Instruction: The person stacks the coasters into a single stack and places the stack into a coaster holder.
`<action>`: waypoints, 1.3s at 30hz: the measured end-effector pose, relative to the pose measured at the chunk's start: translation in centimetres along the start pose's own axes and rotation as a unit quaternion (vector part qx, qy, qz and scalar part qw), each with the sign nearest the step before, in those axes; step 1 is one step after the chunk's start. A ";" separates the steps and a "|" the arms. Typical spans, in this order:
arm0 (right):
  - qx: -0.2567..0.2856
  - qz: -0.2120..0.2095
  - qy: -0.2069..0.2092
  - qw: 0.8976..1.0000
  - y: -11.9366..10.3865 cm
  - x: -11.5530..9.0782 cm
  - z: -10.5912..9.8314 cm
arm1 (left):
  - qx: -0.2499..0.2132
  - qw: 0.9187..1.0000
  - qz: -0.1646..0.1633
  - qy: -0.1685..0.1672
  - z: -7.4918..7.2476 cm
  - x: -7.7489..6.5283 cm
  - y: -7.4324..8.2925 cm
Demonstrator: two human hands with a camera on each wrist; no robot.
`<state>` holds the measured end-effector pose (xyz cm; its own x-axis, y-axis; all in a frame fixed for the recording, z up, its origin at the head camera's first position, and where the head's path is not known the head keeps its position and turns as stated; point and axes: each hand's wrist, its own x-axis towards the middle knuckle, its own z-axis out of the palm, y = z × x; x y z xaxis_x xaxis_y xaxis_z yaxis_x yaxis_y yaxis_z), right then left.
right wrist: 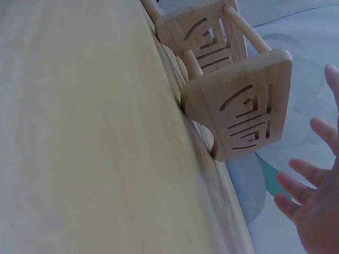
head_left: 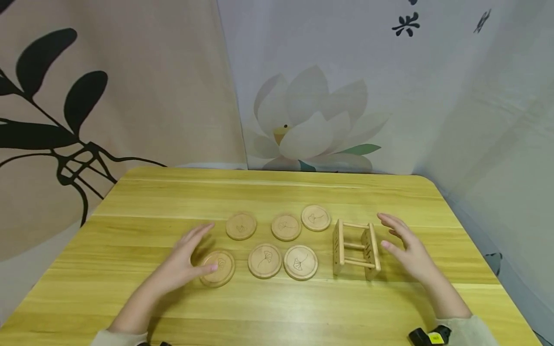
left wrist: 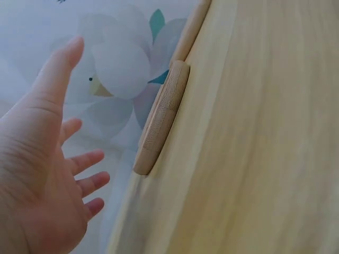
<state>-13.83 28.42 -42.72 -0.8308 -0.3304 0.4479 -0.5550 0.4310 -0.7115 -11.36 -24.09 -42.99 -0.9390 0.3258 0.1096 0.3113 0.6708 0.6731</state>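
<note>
Several round wooden coasters with engraved leaf designs lie flat on the table in the head view. My left hand (head_left: 179, 269) hovers by the front-left coaster (head_left: 224, 271), fingers spread and thumb overlapping its face. The left wrist view gives that hand (left wrist: 47, 180) apart from a coaster (left wrist: 163, 121) seen edge-on. To the right stands a small wooden coaster rack (head_left: 371, 250), two slotted side panels joined by rods. Just right of the rack is my right hand (head_left: 409, 252), its fingers parted and holding nothing. Cut-out patterns show on the rack's panel (right wrist: 238, 108) in the right wrist view.
Between the hands are a front-middle coaster (head_left: 265, 261), a front-right one (head_left: 300, 263) and more behind, such as the back-right coaster (head_left: 316, 218). The wooden table (head_left: 277, 312) ends at a printed curtain (head_left: 182, 96) behind.
</note>
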 end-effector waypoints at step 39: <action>0.133 0.059 -0.045 0.988 2.2 -1.9 1.2 | -0.024 0.997 0.012 -0.068 1.2 -1.3 -1.9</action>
<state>-13.43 28.95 -45.78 -0.8757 -0.3688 0.3116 -0.4134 0.2394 -0.8785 -10.59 -25.02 -45.31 -0.9018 0.4312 0.0283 0.3232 0.6296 0.7065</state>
